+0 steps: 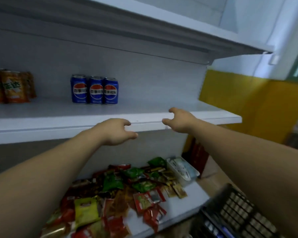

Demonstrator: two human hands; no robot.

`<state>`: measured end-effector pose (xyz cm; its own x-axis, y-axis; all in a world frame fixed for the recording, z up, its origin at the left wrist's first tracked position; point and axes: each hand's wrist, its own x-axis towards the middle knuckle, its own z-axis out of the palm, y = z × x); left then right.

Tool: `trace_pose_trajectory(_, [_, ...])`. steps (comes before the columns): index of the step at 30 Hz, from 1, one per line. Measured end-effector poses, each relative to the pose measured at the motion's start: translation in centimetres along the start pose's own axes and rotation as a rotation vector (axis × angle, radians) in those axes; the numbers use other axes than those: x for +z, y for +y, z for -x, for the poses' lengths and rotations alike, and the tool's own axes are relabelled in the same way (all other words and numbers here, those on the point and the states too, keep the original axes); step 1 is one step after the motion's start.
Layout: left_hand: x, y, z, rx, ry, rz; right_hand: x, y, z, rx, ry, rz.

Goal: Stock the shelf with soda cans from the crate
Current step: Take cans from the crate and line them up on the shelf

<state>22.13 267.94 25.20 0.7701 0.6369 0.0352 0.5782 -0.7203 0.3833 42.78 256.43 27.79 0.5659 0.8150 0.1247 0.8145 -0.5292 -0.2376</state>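
Hands, two, both bare and both empty as I logged them. Left hand (pixel 116 131): fingers loosely curled, gripping nothing, held in front of the front edge of the middle shelf (pixel 58 117); I could not confirm any contact. Right hand (pixel 181 121): thumb and fingers parted and relaxed, also holding nothing, at the same front edge, nearer the shelf's right end.

Soda cans (pixel 94 90), three, blue with a red, white and blue roundel: upright in a row, side by side, toward the back of the middle shelf, left of its middle and well apart from both hands.

Orange packets (pixel 9 86): upright at the left end of the same shelf, apart from the cans.

Crate (pixel 234 210), dark, lattice-walled: at the lower right of my view, beside the lower shelf's right end, partly hidden by the right forearm. I could not tell what it held.

Lower shelf (pixel 179 203): a loose heap of snack packets (pixel 124 191), red, green and yellow, spread across it. A clear plastic box (pixel 182 169) sat near its back right corner, just beside the heap.

Upper shelf (pixel 144 31): seen from beneath only.
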Motion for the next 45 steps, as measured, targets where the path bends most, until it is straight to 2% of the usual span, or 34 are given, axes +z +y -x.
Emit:
trace_pose_trajectory(6, [8.4, 13.2, 3.4, 0.267, -0.180, 0.063, -2.1, 10.7, 11.3, 0.222, 0.011, 0.001])
trace_pose_trajectory(16, [23.7, 27.4, 3.5, 0.386, -0.515, -0.024, 3.7, 32.2, 25.1, 0.754, -0.123, -0.167])
trace_pose_trajectory(20, [30.6, 31.5, 1.8, 0.407, -0.647, -0.065, 7.4, 39.6, 28.5, 0.896, -0.175, -0.214])
trace_pose_trajectory(29, [48.4, 36.0, -4.2, 0.464, -0.904, -0.173, 20.0, 52.4, 30.1, 1.027, -0.365, -0.351])
trace_pose_trajectory(34, [58.8, 38.0, -7.0, 0.495, -1.014, -0.203, 28.0, 57.3, 29.7, 1.098, -0.392, -0.465])
trace_pose_trajectory(38, [66.7, 39.2, -8.1, 0.509, -1.090, -0.245, 34.3, 60.5, 29.5, 1.123, -0.488, -0.457])
trace_pose_trajectory(40, [70.1, 39.3, -8.2, 0.534, -1.139, -0.285, 37.2, 61.6, 29.9, 1.136, -0.581, -0.468])
trace_pose_trajectory(43, [73.6, 39.2, -7.9, 0.588, -1.220, -0.363, 40.9, 62.2, 30.4, 1.060, -0.856, -0.487])
trace_pose_trajectory(45, [74.6, 39.0, -7.8, 0.638, -1.271, -0.424, 42.3, 62.1, 30.5, 1.000, -0.996, -0.405])
